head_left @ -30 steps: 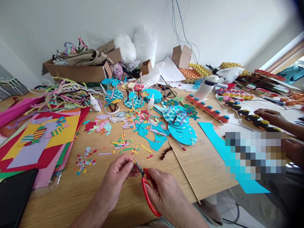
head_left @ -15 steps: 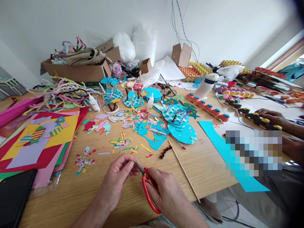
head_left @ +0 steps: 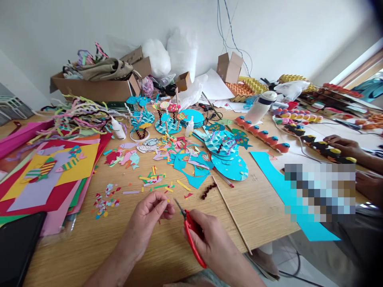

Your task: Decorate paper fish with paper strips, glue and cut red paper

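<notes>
1. Bench point(head_left: 263, 211): light brown wood top, it fills most of the lower half of frame. Paper scraps point(head_left: 182, 157) are spread at ctr; a thin stick point(head_left: 232, 215) lies at lower ctr-right, its lower end by the bench edge.
2. Room: plain pale wall point(head_left: 119, 20) behind, w/ thin cables point(head_left: 228, 20) hanging at upper ctr-right. Pale floor point(head_left: 295, 267) is seen at lower right.
3. Cardboard box point(head_left: 95, 91), upper left: open, w/ khaki cloth point(head_left: 104, 69) and fuzzy stems point(head_left: 85, 59) piled above its rim.
4. Small box point(head_left: 229, 67), upper ctr-right: flaps up, inside not visible.
5. White bags point(head_left: 182, 56), upper ctr: bulging, close to wall; I cannot tell the filling.
6. White bottle point(head_left: 119, 129) at mid-left, smaller bottle point(head_left: 189, 128) at ctr. Large container point(head_left: 259, 111) w/ dark band, right of ctr, leans a bit; content unclear.
7. Left hand point(head_left: 154, 211), lower ctr: grip is narrow, fingertips pinched on a small coloured bit point(head_left: 159, 222), mostly hidden.
8. Right hand point(head_left: 209, 235), lower ctr: grip is closed round handles of red scissors point(head_left: 190, 244); blades point to upper left, near the left fingertips but apart.
9. Co-worker's hand point(head_left: 341, 145), right edge: beside a black-yellow strip point(head_left: 320, 147).
</notes>
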Motion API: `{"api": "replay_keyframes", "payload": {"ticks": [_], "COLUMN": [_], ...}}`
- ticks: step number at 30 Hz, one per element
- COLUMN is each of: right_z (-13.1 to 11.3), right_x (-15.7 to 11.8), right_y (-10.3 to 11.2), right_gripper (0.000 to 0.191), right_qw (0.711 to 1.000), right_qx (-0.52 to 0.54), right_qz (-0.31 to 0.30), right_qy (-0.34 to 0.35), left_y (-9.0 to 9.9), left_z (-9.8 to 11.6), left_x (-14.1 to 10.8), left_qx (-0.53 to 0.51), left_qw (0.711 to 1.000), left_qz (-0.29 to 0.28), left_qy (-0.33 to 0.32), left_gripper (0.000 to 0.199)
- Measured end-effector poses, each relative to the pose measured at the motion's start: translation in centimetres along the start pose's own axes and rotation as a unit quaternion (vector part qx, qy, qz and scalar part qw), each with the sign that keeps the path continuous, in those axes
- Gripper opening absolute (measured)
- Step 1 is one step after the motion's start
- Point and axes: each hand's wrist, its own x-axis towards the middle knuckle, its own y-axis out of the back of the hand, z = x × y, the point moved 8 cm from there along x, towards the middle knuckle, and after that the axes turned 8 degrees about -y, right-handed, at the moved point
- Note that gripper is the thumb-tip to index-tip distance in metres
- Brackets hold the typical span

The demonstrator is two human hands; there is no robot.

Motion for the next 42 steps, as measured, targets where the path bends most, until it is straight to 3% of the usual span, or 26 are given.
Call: {"api": "replay_keyframes", "payload": {"ticks": [6, 13, 17, 22, 26, 34, 42], "right_z": [-0.2, -2.0, -1.6, -1.3, -1.2, -0.9, -0.9], "right_x": [1.7, 3.5, 3.6, 3.5, 3.6, 3.7, 4.1], "right_y": [1.5, 1.3, 1.3, 1.2, 1.1, 1.0, 0.7], "right_gripper": [0.018, 0.01, 0.011, 0.009, 0.013, 0.024, 0.027], "right_qw": [0.971, 0.988, 0.994, 0.993, 0.986, 0.941, 0.944], "right_qx": [0.236, 0.153, 0.1, 0.109, 0.163, 0.331, 0.325], "right_qz": [-0.015, -0.02, -0.003, -0.005, -0.018, -0.071, -0.053], "right_qy": [-0.028, 0.028, 0.037, 0.05, 0.041, 0.001, -0.003], "left_y": [-0.7, -1.7, -2.0, -2.6, -2.9, -2.0, -2.5], "left_z": [0.7, 1.5, 1.8, 1.8, 1.4, 1.0, 2.0], "left_x": [0.6, 0.8, 0.9, 1.0, 0.9, 1.3, 1.5], "left_qx": [0.128, 0.29, 0.317, 0.335, 0.328, 0.213, 0.291], "left_qw": [0.986, 0.941, 0.93, 0.922, 0.923, 0.96, 0.939], "left_qz": [-0.103, -0.169, -0.177, -0.188, -0.199, -0.183, -0.175], "left_qy": [0.008, -0.041, -0.058, -0.048, -0.029, 0.015, -0.057], "left_gripper": [0.018, 0.014, 0.014, 0.012, 0.012, 0.014, 0.011]}}
